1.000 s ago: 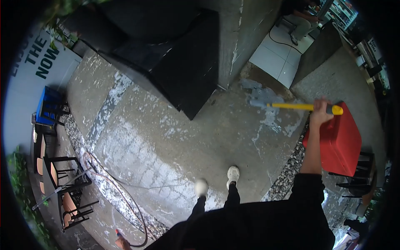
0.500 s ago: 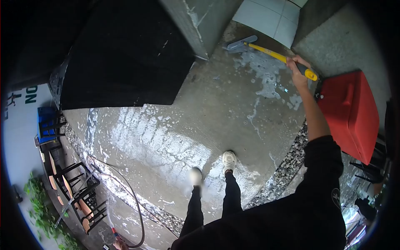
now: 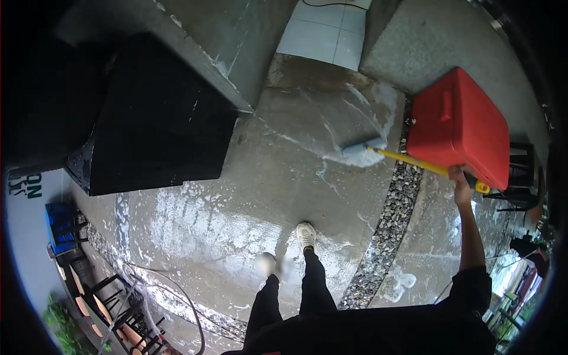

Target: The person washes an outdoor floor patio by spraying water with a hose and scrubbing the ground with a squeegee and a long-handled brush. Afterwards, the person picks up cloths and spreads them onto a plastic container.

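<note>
My right hand [image 3: 460, 184] is closed around the dark grip of a long yellow-handled floor squeegee [image 3: 408, 158]. Its pale grey head [image 3: 362, 146] rests on the wet concrete with white suds along it. At the lower left edge, my left hand [image 3: 170, 350] is mostly cut off, its fingers around a red hose nozzle [image 3: 161, 338]. A hose [image 3: 192, 305] loops over the floor beside it. My white shoes [image 3: 306, 235] stand on the soapy concrete floor [image 3: 278, 171].
A red cooler box [image 3: 458, 130] stands to the right, close to the squeegee handle. Gravel strips [image 3: 387, 228] border the concrete. A large black panel [image 3: 160, 124] and concrete wall [image 3: 236, 53] stand at left. Stacked chairs [image 3: 112, 302] and a blue crate [image 3: 58, 222] are at far left.
My right hand has pulled the squeegee back from the white tiles toward the gravel, dragging suds into curved streaks. The view has shifted to the right.
</note>
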Action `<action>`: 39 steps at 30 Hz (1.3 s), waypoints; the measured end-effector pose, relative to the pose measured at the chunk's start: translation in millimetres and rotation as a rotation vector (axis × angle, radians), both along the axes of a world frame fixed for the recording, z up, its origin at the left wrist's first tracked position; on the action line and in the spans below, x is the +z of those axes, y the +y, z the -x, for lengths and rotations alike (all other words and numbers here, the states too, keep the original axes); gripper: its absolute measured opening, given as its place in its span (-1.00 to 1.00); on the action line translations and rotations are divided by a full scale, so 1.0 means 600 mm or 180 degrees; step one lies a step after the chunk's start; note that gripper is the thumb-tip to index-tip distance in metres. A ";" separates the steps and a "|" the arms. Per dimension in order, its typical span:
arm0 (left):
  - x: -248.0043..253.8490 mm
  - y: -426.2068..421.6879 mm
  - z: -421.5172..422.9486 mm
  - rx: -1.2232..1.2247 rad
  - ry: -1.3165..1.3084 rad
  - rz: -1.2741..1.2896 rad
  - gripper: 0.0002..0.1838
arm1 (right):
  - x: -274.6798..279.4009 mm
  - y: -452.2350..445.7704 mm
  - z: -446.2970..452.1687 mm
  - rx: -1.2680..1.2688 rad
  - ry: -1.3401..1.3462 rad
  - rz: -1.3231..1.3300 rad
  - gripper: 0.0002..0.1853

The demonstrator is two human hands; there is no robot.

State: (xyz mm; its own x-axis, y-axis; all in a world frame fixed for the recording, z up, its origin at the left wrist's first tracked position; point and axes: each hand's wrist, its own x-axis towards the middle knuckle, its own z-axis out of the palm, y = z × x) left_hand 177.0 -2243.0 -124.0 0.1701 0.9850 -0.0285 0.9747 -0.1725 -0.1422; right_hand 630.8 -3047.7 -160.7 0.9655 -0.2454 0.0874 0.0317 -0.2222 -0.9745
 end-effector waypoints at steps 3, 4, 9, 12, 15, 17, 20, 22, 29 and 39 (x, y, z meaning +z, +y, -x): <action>-0.016 -0.005 -0.025 -0.0074 -0.0015 0.0050 -0.44 | 0.046 -0.030 0.039 -0.0246 0.0295 -0.0054 -0.79; -0.018 -0.008 -0.030 -0.0096 -0.0017 0.0060 -0.44 | 0.049 -0.038 0.040 -0.0260 0.0287 -0.0048 -0.79; -0.024 -0.021 -0.049 -0.0157 -0.0026 0.0061 -0.44 | 0.032 -0.062 -0.008 -0.0794 0.0100 -0.0364 -0.78; -0.023 -0.030 -0.053 -0.0171 -0.0008 0.0044 -0.44 | 0.031 -0.052 -0.089 -0.1713 -0.0450 -0.0330 -0.88; -0.014 -0.033 -0.060 -0.0211 0.0027 0.0021 -0.44 | 0.059 -0.085 -0.165 -0.1742 -0.0725 0.1362 -0.86; -0.014 -0.035 -0.064 -0.0229 0.0058 0.0012 -0.44 | 0.104 -0.074 -0.203 -0.1936 -0.0957 0.0800 -0.84; -0.015 -0.040 -0.073 -0.0256 0.0093 0.0022 -0.44 | 0.099 -0.117 -0.251 -0.1891 -0.1627 0.0719 -0.87; -0.015 -0.043 -0.080 -0.0280 0.0103 -0.0005 -0.44 | 0.066 -0.116 -0.297 -0.1931 -0.1824 0.0175 -0.89; -0.004 -0.063 -0.092 -0.0426 0.0179 -0.0093 -0.43 | -0.206 -0.040 -0.379 -0.1248 -0.0727 0.0792 -0.82; -0.022 -0.060 -0.099 -0.0559 0.0237 -0.0136 -0.43 | -0.240 -0.157 -0.183 -0.1199 -0.1007 -0.0132 -0.82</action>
